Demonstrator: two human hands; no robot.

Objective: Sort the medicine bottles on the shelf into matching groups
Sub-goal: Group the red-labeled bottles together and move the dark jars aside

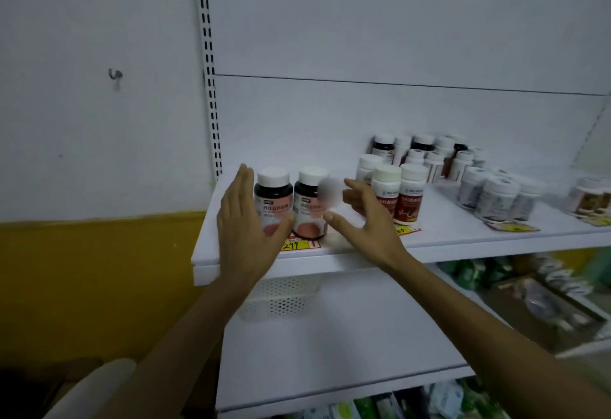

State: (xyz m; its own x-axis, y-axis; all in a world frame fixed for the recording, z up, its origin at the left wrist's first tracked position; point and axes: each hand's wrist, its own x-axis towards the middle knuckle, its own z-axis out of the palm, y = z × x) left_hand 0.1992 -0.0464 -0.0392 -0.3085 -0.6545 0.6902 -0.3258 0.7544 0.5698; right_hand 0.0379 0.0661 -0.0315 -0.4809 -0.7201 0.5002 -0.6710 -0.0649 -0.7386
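Observation:
Two dark bottles with white caps and pink labels stand side by side at the left front of the white shelf [463,236]: the left one [273,200] and the right one [309,207]. My left hand [246,220] is flat and open against the left bottle's left side, its thumb across the front. My right hand [363,216] is spread open just right of the right bottle, fingers relaxed; whether it touches is unclear. A blurred patch hides part of that bottle.
Red-labelled white bottles [410,197] stand behind my right hand, a mixed cluster [426,154] sits at the back, and grey-labelled bottles [496,197] are further right. Yellow price tags [294,245] lie on the shelf front. A perforated white basket [281,299] sits on the lower shelf.

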